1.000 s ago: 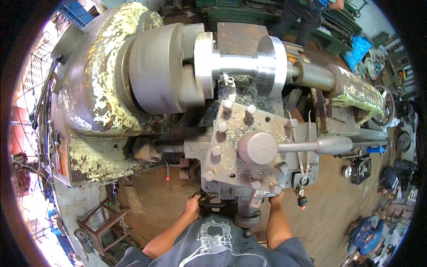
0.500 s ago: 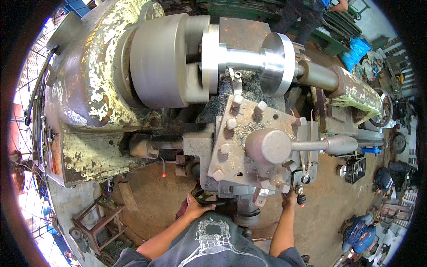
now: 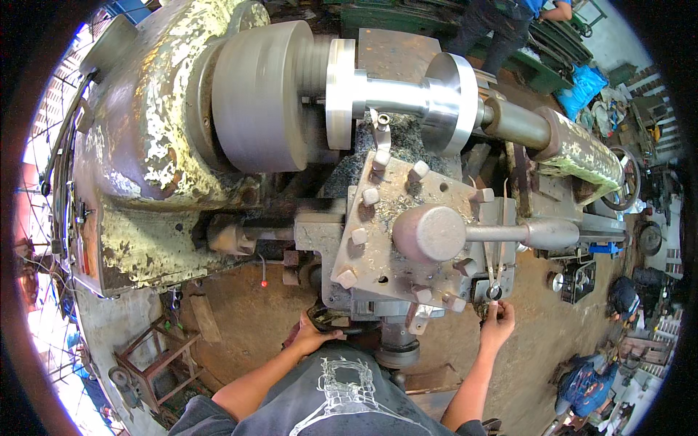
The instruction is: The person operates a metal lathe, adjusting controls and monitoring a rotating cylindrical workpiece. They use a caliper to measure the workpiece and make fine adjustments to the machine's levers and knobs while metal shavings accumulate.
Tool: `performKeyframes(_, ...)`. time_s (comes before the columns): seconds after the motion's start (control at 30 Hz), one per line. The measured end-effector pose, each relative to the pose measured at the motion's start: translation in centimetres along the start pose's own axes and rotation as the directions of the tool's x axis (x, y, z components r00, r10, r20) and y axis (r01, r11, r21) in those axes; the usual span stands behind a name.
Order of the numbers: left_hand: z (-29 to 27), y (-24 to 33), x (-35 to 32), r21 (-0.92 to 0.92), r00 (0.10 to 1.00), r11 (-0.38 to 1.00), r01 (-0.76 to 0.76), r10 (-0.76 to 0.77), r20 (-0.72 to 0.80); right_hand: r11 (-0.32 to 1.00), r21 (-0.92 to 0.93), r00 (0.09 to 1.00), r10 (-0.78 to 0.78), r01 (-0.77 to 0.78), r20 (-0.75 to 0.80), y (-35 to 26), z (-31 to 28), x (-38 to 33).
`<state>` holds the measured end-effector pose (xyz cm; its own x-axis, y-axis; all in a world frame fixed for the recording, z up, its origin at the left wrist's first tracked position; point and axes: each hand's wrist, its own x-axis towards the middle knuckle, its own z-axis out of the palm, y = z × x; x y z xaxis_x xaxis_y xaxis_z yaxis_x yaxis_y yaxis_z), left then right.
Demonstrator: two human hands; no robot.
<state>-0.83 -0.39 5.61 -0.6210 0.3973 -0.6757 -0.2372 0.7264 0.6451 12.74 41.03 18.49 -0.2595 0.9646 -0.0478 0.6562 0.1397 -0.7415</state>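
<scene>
A bright turned workpiece (image 3: 396, 97) with a disc at each end spans the metal lathe, between the blurred, spinning chuck (image 3: 258, 98) and the tailstock (image 3: 578, 145). A cutting tool (image 3: 382, 131) in the square tool post (image 3: 385, 247) points up at the workpiece's shaft. My left hand (image 3: 311, 337) grips the dark handwheel (image 3: 349, 328) below the carriage. My right hand (image 3: 497, 325) is at the slide's near right end, fingertips pinched together. Whatever they hold is hidden. Just above them a metal caliper (image 3: 497, 265) lies on the slide.
The tool post's long handle (image 3: 509, 233) sticks out to the right. Metal chips lie on the post and beneath the workpiece. A wooden frame (image 3: 156, 356) stands at lower left. One person (image 3: 502, 25) stands behind the lathe; others (image 3: 587, 385) are at far right.
My right hand has moved right and slightly up, and its fingers now cover the red-tipped handle's place. The view has shifted slightly. My left hand stays at the handwheel.
</scene>
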Motion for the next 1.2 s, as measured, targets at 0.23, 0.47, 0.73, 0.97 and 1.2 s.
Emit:
performKeyframes(0.23, -1.2, 1.2, 0.0, -0.086, 0.991, 0.996, -0.015, 0.026, 0.13, 0.964, -0.24, 0.992, -0.127, 0.116, -0.027, -1.2, 0.5, -0.4)
performKeyframes(0.47, -1.8, 2.8, -0.5, -0.428, 0.981, 0.886, 0.177, -0.122, 0.154, 0.968, -0.227, 0.992, -0.118, 0.106, -0.04, -0.9, 0.7, -0.3)
performKeyframes(0.73, -3.0, 4.0, -1.1, -0.365, 0.975, 0.917, 0.16, -0.087, 0.207, 0.964, -0.239, 0.99, -0.131, 0.116, -0.05, -0.4, 0.7, -0.1)
performKeyframes(0.97, -2.5, 1.4, -0.1, -0.269, 0.975, 0.954, 0.133, -0.076, 0.211, 0.976, -0.186, 0.991, -0.128, 0.117, -0.047, 0.1, 0.7, -0.1)
performKeyframes(1.2, -2.5, -0.4, 0.9, -0.129, 0.96, 0.987, 0.101, -0.062, 0.271, 0.984, -0.159, 0.995, -0.089, 0.081, -0.046, -0.6, 0.7, -0.2)
